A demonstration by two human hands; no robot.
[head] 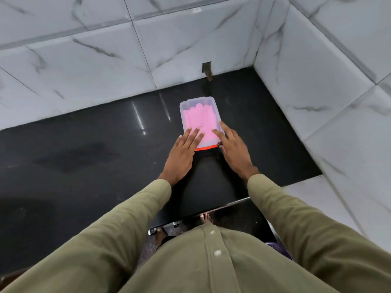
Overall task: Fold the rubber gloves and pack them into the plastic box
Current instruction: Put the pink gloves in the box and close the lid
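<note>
A clear plastic box (191, 101) stands on the black countertop (105, 149) near the back wall. Pink rubber gloves (202, 121) lie flat inside it, their fingers pointing away from me, and an orange cuff edge (206, 147) shows at the near end. My left hand (183, 154) lies with straight fingers on the near left part of the gloves. My right hand (233, 148) rests with spread straight fingers on the near right side of the box, its fingertips on the pink rubber.
White marble-look tiled walls (105, 60) close the counter at the back and on the right (317, 81). A small dark cut-out (207, 69) sits in the back wall behind the box. A dull smear (78, 157) marks the counter at left.
</note>
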